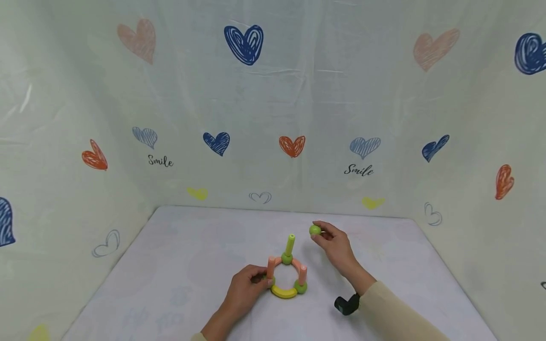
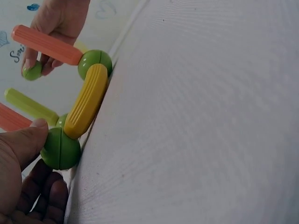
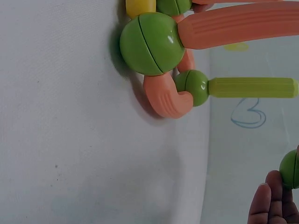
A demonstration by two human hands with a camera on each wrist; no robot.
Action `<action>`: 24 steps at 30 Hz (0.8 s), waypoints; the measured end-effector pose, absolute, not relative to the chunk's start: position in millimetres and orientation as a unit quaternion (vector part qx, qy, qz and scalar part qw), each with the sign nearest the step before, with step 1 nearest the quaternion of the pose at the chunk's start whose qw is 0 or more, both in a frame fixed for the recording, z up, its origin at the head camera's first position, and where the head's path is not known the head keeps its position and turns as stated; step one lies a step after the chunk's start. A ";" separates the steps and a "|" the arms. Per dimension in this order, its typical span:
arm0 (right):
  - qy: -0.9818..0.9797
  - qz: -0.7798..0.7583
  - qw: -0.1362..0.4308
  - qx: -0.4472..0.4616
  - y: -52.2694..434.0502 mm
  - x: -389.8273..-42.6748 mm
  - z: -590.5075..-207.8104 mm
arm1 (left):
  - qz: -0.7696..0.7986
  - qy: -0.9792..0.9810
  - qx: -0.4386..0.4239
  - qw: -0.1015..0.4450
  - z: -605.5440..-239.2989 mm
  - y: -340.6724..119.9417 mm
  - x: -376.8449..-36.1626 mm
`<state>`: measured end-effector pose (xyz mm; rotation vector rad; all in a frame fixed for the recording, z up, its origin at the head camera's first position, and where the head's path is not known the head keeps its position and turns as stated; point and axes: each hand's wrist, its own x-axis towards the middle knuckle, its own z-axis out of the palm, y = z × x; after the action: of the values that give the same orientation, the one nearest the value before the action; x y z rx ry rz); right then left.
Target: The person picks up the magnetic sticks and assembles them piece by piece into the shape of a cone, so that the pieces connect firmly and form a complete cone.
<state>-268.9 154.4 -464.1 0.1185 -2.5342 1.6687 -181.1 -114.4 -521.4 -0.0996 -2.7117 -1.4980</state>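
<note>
A ring of toy building pieces lies on the table, made of green balls joined by a yellow curved bar [image 1: 284, 293] and orange curved bars [image 3: 163, 98]. Two orange rods [image 1: 302, 275] and one light-green rod [image 1: 290, 245] rise from its balls. At the ring's near left corner, my left hand [image 1: 246, 288] holds the green ball [image 2: 60, 149] between thumb and fingers. Up and to the right of the structure, my right hand [image 1: 339, 250] pinches a loose green ball [image 1: 314, 229] in its fingertips, raised near the height of the light-green rod's top.
The table [image 1: 204, 241] has a pale cloth, with a heart-printed curtain [image 1: 273, 94] behind it and at both sides. A black device [image 1: 347, 304] sits by the right sleeve [image 1: 392, 310], to the right of the ring.
</note>
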 end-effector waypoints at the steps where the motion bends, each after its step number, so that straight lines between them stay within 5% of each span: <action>1: -0.833 0.548 0.054 0.042 153.5 -268.1 -462.5 | -0.485 -0.874 -0.032 0.021 -521.4 -114.3 -180.9; 24: -0.850 0.502 0.062 0.146 115.7 -254.1 -443.9 | -0.493 -0.868 -0.048 0.030 -523.2 -116.3 -180.8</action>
<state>-254.1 115.7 -443.9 0.4425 -2.5686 1.5188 -180.8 -116.3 -523.2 -0.1489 -2.6779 -1.5191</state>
